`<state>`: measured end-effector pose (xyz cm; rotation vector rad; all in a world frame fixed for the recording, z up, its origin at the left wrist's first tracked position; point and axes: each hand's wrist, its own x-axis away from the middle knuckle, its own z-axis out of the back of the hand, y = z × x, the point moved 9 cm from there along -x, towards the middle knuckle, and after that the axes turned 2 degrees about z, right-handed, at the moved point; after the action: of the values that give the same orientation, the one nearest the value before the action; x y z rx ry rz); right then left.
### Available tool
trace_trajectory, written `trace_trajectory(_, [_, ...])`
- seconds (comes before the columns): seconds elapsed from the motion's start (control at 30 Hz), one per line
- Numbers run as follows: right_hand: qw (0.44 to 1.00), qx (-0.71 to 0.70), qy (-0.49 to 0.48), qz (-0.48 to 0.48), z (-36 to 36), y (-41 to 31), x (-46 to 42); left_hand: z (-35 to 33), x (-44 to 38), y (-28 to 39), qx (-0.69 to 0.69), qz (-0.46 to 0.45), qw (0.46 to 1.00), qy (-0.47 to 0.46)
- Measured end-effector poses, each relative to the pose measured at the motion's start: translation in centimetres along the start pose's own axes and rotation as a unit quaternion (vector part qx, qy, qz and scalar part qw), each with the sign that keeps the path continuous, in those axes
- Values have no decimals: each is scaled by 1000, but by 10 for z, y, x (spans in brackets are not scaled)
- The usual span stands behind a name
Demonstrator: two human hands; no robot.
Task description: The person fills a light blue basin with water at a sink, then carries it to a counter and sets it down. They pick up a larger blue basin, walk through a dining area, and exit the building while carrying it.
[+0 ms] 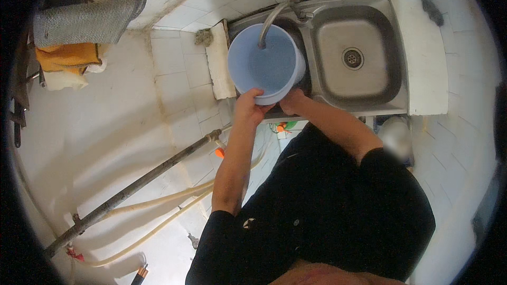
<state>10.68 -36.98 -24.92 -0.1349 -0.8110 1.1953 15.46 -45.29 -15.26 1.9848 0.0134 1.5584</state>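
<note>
A light blue plastic bucket (239,61) sits in the left basin of a stainless steel double sink (358,107). Gripping the bucket's near rim, my left hand (253,105) has its thumb over the edge and its fingers outside. My right hand (292,101) is low against the bucket's near right side; its fingers are partly hidden, so its grip cannot be told. The curved metal faucet (273,18) reaches over the bucket, its spout end inside the rim. Water seems to be in the bucket, though its level is unclear.
The right basin (336,47) has a drain strainer (352,58). White ledges flank the sink, the right ledge (422,55) being wider. Cloths (87,18) hang at upper left. A metal pipe (138,192) and pale hoses (158,202) run along the left wall.
</note>
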Motion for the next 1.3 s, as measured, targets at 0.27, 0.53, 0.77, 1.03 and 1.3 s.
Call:
trace_trajectory(0.27, [978,-200,52,23,43,54,104,0,13,3,-11,-2,999,31])
trace_trajectory(0.53, [950,-275,140,-57,36,129,161,8,10,-5,-11,-3,999,47])
trace_trajectory(0.77, [942,-283,170,-51,34,136,166,11,14,-16,12,-8,999,48])
trace_trajectory(1.03, [941,-299,145,-66,33,140,174,9,24,-23,22,-11,999,42])
trace_trajectory(1.3, [931,-313,164,-92,35,142,191,21,15,-30,26,-18,999,30])
